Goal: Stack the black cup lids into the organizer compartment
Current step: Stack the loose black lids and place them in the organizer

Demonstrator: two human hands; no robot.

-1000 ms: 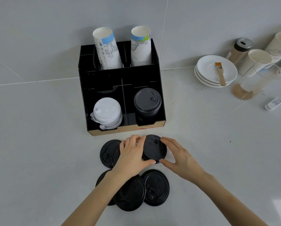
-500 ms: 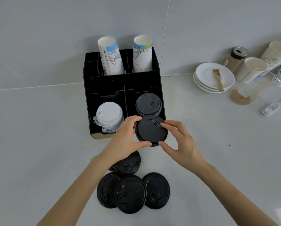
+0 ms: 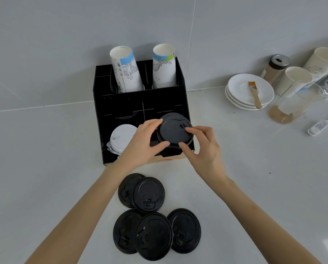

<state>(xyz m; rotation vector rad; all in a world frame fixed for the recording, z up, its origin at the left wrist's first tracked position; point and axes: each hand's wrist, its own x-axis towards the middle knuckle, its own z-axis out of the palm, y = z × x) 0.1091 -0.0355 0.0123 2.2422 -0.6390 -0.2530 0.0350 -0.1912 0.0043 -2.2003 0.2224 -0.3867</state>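
Observation:
A black organizer (image 3: 121, 103) stands against the wall. Both hands hold one black lid (image 3: 173, 130) over the front right compartment, on top of the black lid stack there, whose rim just shows beneath. My left hand (image 3: 144, 141) grips the lid's left edge and my right hand (image 3: 201, 147) its right edge. Several loose black lids (image 3: 149, 195) lie overlapping on the counter in front of the organizer, more black lids (image 3: 155, 237) nearer me. White lids (image 3: 121, 138) fill the front left compartment.
Two rolled stacks of paper cups (image 3: 127, 71) stand in the organizer's back slots. At the right are stacked white saucers (image 3: 239, 92) with a brush (image 3: 254, 94), a glass (image 3: 292, 105), a shaker jar (image 3: 275, 67), paper cups (image 3: 296, 79) and a thermometer (image 3: 318, 126).
Both hands lifted one black lid from the counter and carried it away from me onto the black stack in the front right compartment. The camera has tilted, so the scene sits lower.

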